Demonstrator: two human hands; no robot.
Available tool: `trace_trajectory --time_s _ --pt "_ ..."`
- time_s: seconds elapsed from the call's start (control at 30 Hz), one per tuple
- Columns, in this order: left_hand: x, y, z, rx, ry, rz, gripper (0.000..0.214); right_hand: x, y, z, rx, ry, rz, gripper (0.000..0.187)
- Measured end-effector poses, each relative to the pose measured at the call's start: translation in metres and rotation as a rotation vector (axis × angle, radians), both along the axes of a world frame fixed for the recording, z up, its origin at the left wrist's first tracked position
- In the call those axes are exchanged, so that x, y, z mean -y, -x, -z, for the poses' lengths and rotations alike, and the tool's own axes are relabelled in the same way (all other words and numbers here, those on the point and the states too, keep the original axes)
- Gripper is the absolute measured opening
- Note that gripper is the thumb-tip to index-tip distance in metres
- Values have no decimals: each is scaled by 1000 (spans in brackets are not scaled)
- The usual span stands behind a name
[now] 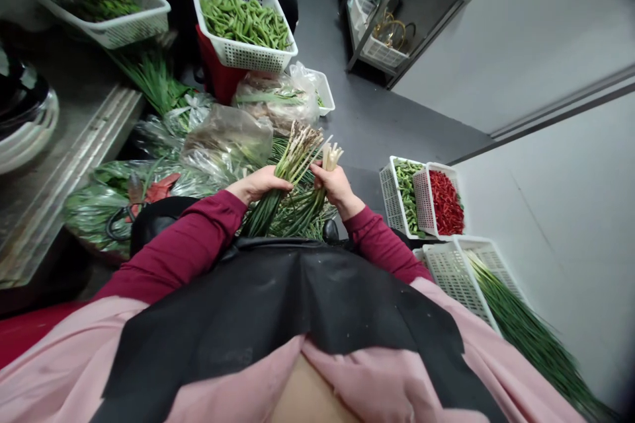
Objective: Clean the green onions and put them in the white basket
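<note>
My left hand (265, 183) is wrapped round a thick bunch of green onions (297, 152), whose root ends are brownish and point away from me. In my right hand (335, 182) is a smaller bunch of green onions (331, 157) with pale, clean-looking white ends. Both bunches are held side by side over my lap, their green leaves hanging down toward me. Below them lies a heap of loose green leaves and trimmings (302, 221). My right fingertips are close to a thin white stalk between the bunches; whether they pinch it I cannot tell.
Plastic bags of greens (225, 145) lie ahead and left. A white basket of green peppers (245, 20) stands ahead near a seated person. At right are baskets of red chilies (445, 201) and long green onions (526, 317). A metal ledge (74, 178) runs along the left.
</note>
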State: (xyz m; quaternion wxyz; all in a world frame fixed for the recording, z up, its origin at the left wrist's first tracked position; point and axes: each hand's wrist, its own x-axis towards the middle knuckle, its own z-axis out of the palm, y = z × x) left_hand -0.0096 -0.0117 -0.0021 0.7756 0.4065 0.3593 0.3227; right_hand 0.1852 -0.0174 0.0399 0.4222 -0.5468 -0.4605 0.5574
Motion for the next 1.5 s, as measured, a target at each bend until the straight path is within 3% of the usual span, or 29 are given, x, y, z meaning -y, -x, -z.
trace_trajectory --time_s 0.1,0.2,0.47,0.53,0.67,0.73,0.97,1.13,1.3,1.37,1.5 --pt "2 -5 2 46 14 32 46 0 11 -2 -102 21 23 45" --pt "3 -8 1 67 39 44 43 0 14 2 -63 -20 29 43" --pt "-5 2 0 72 56 21 29 -15 -19 6 -8 -248 348 23" --pt "-6 2 1 81 60 36 28 -10 -18 5 69 -284 237 22" --pt "-3 -5 4 104 88 52 31 8 6 10 196 -225 -150 22" --pt "-3 -6 4 110 104 38 33 12 15 14 173 -193 -195 25" --pt "-5 -5 1 34 40 -120 27 4 6 21 171 -111 13 27" --pt "1 -16 0 -42 -133 -203 41 4 14 23 175 -102 23 26" --pt "-1 -10 1 -44 -112 -154 29 1 6 23 161 -78 9 27" --pt "-3 -5 1 -61 -128 -109 25 -5 -6 20 129 -100 101 26" --pt "-2 2 -2 -127 -123 -49 26 -31 -52 2 66 -207 448 20"
